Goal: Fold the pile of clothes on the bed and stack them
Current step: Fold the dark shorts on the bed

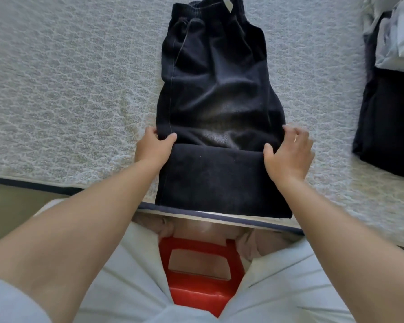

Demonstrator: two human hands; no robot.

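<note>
Black trousers [217, 94] on bed [68, 89], waistband cut off at top, left hand [154, 145] and right hand [289, 150] each pinching the folded edge, fingertips hidden underneath, stack [392, 94] cropped at right.

Black trousers [217, 96]; grey-white patterned bedspread [68, 89]; red stool [201, 285].

left hand [153, 145] + right hand [289, 151] grip black trousers [217, 89] | bed [68, 89]

Pale quilted mattress [68, 89] with dark piping; red plastic stool [203, 287] below; tan floor [14, 206] at left.
</note>
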